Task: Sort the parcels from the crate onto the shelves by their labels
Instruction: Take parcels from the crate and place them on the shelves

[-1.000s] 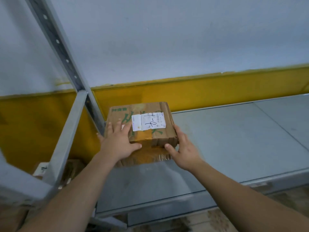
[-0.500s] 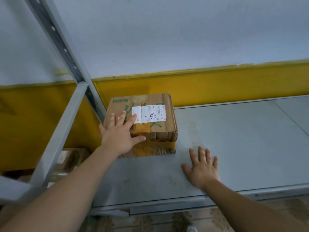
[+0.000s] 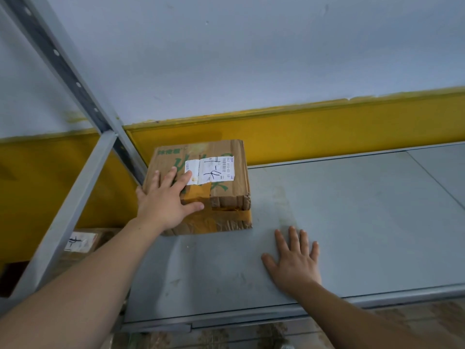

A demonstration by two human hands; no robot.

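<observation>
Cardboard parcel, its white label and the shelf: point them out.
cardboard parcel (image 3: 236, 191): head view, bare top face.
white label (image 3: 210, 171): head view, handwritten middle.
shelf (image 3: 352, 222): head view, bare grey board.

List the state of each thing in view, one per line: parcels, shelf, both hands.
Cardboard parcel: taped shut, crumpled, lying flat at the back left corner of the shelf.
Label: on the parcel's top, facing up.
Left hand: open, fingers flat on the parcel's top.
Right hand: open, palm down on the shelf, apart from the parcel.
Second parcel: lower down at left, label up, partly hidden by the frame.
</observation>
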